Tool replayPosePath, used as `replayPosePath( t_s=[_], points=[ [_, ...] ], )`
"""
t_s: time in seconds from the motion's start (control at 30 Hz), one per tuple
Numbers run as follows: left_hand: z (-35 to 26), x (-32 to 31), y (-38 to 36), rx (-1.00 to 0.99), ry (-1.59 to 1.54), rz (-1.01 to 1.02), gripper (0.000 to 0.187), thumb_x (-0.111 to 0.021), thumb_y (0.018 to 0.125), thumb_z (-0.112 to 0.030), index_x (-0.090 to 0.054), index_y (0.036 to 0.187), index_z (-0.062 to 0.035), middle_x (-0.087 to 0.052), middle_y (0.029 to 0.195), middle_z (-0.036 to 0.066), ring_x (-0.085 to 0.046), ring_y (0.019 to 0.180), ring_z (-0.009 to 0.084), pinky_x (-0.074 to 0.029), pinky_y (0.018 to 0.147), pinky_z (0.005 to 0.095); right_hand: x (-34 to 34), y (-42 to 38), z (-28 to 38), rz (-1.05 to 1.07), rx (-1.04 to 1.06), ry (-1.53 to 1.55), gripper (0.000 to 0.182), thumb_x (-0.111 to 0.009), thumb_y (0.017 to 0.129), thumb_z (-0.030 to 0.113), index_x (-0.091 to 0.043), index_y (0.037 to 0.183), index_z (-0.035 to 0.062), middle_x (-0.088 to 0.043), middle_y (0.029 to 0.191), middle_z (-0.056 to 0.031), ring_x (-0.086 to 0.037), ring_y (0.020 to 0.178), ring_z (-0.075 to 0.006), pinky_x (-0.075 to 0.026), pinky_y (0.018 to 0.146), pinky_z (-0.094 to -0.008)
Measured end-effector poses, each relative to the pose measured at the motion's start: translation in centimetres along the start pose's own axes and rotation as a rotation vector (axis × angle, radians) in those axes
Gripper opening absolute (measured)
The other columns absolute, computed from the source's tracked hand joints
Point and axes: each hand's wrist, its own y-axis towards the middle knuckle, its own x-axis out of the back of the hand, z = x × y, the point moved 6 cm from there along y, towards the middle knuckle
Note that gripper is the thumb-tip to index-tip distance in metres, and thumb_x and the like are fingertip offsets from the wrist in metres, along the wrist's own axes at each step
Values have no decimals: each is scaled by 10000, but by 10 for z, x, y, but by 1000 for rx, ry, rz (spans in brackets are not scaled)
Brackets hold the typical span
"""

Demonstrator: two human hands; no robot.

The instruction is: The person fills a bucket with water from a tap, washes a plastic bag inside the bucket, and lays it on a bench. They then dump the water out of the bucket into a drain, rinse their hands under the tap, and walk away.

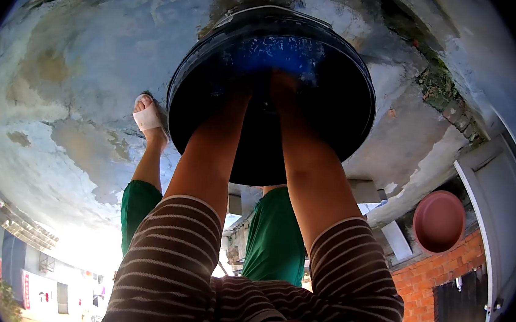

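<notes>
A large round black bucket (pixel 181 87) stands below me on the concrete, its thin metal handle (pixel 277 7) lying along the far rim. Both my forearms reach down into it, side by side. Deep shadow inside covers most of my left hand (pixel 239 91) and my right hand (pixel 284 82), so their fingers are hidden, and I cannot tell what they hold. Near the two hands, a bright blue patch (pixel 273 53) with pale flecks shows on the far inner side.
My foot in a pale slide sandal (pixel 147 116) is planted left of the bucket. At the right are a pink basin (pixel 439 221), a white door (pixel 482 193) and a red brick wall (pixel 421 289). Worn, cracked concrete (pixel 93 79) surrounds the bucket, with a mossy strip (pixel 436 84) beyond.
</notes>
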Motion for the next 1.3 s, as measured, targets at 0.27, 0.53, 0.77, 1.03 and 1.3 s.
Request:
replayPosePath(
  t_s=[0.27, 0.53, 0.77, 1.03, 1.3],
  points=[
    [8, -2, 2, 11, -66, -125, 543, -551, 793, -351, -435, 1316, -259, -282, 1422, 93, -249, 1316, 347, -98, 964, 724, -57, 15, 4, 97, -88, 108, 548, -582, 835, 354, -387, 1326, 208, -368, 1329, -204, -413, 1192, -402, -368, 979, -479],
    [-1, 58, -110, 44, 42, -559, 447, -527, 833, -234, -488, 1278, -226, -354, 1380, 94, -278, 1309, 308, -131, 970, 705, 62, -129, 20, -138, -118, 361, 456, -592, 833, 298, -497, 1250, 140, -514, 1227, -212, -506, 1116, -370, -425, 935, -425],
    [-7, 246, -351, -303, -540, -503, 307, -565, 649, 36, -616, 938, -54, -561, 1076, 79, -496, 1006, 317, -434, 841, 421, 218, -329, -17, -264, 43, 1347, 310, -690, 791, 167, -627, 1063, 32, -618, 932, -76, -560, 837, -144, -449, 763, -263],
    [-27, 358, -512, -956, -1024, -752, 436, -629, 549, -125, -573, 980, -81, -574, 976, 103, -528, 803, 278, -433, 693, 402, 332, -495, -44, -480, 645, 1679, 507, -722, 711, 342, -591, 1015, -41, -563, 922, -128, -518, 808, -188, -420, 744, -289],
    [-30, 272, -325, -411, -539, -649, 679, -709, 681, -218, -443, 1304, -161, -561, 878, 83, -500, 846, 280, -384, 730, 401, 245, -313, -22, -559, 178, 929, 552, -752, 666, 104, -549, 1175, 42, -556, 1047, -137, -553, 970, -252, -440, 854, -327]
  ],
)
